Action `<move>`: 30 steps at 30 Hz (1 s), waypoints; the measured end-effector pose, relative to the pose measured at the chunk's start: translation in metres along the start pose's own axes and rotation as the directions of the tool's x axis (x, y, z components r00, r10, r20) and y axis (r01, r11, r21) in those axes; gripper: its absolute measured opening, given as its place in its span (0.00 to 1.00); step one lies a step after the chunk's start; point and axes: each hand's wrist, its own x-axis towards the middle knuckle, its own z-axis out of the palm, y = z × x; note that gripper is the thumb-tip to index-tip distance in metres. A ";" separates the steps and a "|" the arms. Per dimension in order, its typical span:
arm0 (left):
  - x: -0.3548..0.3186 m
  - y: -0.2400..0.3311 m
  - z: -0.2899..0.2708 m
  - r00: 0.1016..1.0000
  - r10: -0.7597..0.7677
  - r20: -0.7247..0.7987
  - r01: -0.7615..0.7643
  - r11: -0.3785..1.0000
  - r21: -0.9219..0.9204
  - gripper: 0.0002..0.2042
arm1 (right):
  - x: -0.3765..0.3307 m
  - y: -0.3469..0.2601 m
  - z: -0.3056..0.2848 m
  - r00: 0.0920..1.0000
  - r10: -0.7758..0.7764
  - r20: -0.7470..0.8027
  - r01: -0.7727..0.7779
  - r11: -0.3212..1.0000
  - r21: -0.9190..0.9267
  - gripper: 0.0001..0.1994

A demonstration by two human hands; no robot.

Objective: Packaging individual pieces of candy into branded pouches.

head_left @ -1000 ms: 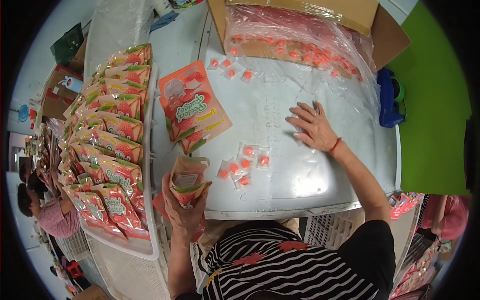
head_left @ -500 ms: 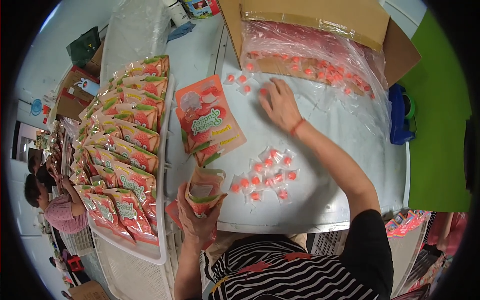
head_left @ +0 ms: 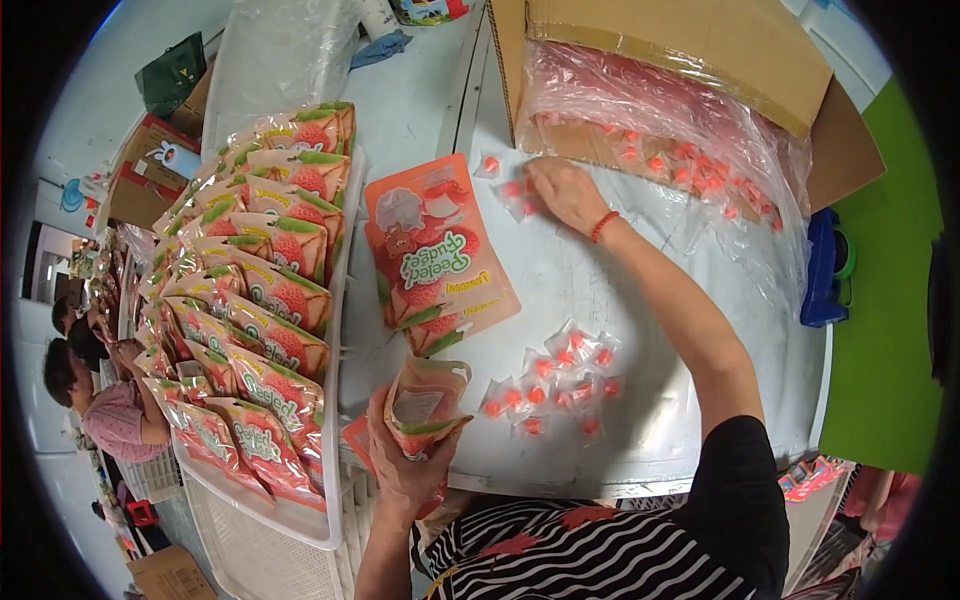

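My left hand (head_left: 400,455) is closed around a red and cream stand-up pouch (head_left: 420,435), held upright with its mouth gaping upward. A small pale packet (head_left: 415,405) shows inside it. At the far side of the table my right hand (head_left: 568,195) has its fingers curled down on clear-wrapped red candies (head_left: 518,195); the fingertips are partly hidden. One more wrapped candy (head_left: 489,166) lies just left of them. Several wrapped candies (head_left: 550,380) form a loose cluster nearer me, right of the pouch. Flat pouches (head_left: 440,250) lie stacked between my two hands, on the left.
A white tray (head_left: 338,440) on the left holds rows of filled pouches (head_left: 270,300). At the back right stands a cardboard box (head_left: 680,60) with a plastic liner and candies. A blue tape dispenser (head_left: 822,270) sits by the right edge. A person (head_left: 125,405) works far left.
My right hand has moved left and slightly away from me, its fingers drawing in on the candies. My left hand still holds the pouch. The whole view has shifted a little.
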 end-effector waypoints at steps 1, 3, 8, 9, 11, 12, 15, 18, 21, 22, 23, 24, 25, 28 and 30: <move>0.000 -0.002 -0.001 1.000 -0.004 0.003 0.004 1.000 0.001 0.44 | 0.002 -0.012 -0.009 0.992 0.122 -0.025 -0.120 0.991 0.060 0.12; 0.002 -0.001 0.000 1.000 0.002 0.019 -0.002 1.000 0.011 0.44 | 0.005 -0.018 -0.012 0.968 0.247 -0.048 -0.241 0.964 0.116 0.11; 0.006 0.003 0.004 1.000 0.016 0.006 -0.016 1.000 0.015 0.45 | 0.035 -0.033 0.033 0.948 -0.314 0.047 0.317 0.946 -0.070 0.12; 0.006 0.003 0.006 1.000 0.030 -0.002 -0.030 0.999 0.035 0.45 | 0.034 -0.028 0.032 0.949 -0.313 0.047 0.316 0.946 -0.070 0.12; 0.006 0.002 0.006 0.999 0.032 -0.003 -0.032 0.999 0.037 0.46 | 0.026 -0.014 0.023 0.953 -0.162 0.254 0.229 0.938 -0.261 0.13; 0.004 0.002 0.007 0.999 0.032 -0.004 -0.031 0.999 0.040 0.46 | 0.017 -0.007 0.014 0.949 -0.142 0.280 0.211 0.949 -0.234 0.15; 0.001 -0.001 0.004 1.000 -0.017 0.019 0.017 1.000 -0.008 0.46 | -0.019 0.005 -0.013 0.927 -0.229 0.298 0.283 0.947 -0.153 0.15; 0.000 -0.002 0.001 0.999 -0.037 0.019 0.037 0.999 -0.010 0.46 | -0.063 -0.014 -0.028 0.913 -0.298 0.279 0.324 0.945 -0.052 0.15; -0.001 0.001 -0.003 0.999 -0.040 0.026 0.039 0.998 0.054 0.46 | -0.073 -0.021 -0.054 0.921 -0.165 0.352 0.089 0.971 0.221 0.15; -0.001 0.003 -0.005 0.998 -0.053 0.024 0.051 0.997 0.057 0.46 | -0.072 -0.021 -0.059 0.963 0.138 0.234 -0.195 0.950 0.243 0.14; -0.003 0.003 -0.004 0.998 -0.046 0.033 0.044 0.998 0.049 0.46 | -0.067 -0.010 -0.068 0.972 0.232 -0.031 -0.228 0.968 0.110 0.14; -0.003 0.002 -0.001 0.999 -0.048 0.025 0.047 0.999 0.025 0.46 | -0.057 0.016 -0.080 0.960 0.252 -0.125 -0.264 0.960 -0.095 0.12; -0.001 0.003 0.004 0.999 -0.044 0.021 0.044 0.999 -0.007 0.46 | -0.058 0.059 -0.087 0.952 0.159 -0.263 -0.253 0.891 -0.378 0.11; 0.006 0.013 0.004 1.000 0.002 0.015 -0.002 0.998 0.061 0.46 | -0.066 0.101 -0.086 0.938 0.173 -0.299 -0.331 0.696 -0.637 0.09; 0.002 0.012 -0.002 1.000 -0.009 0.001 0.009 0.996 0.089 0.46 | -0.071 0.085 -0.078 0.946 0.218 -0.241 -0.323 0.718 -0.617 0.09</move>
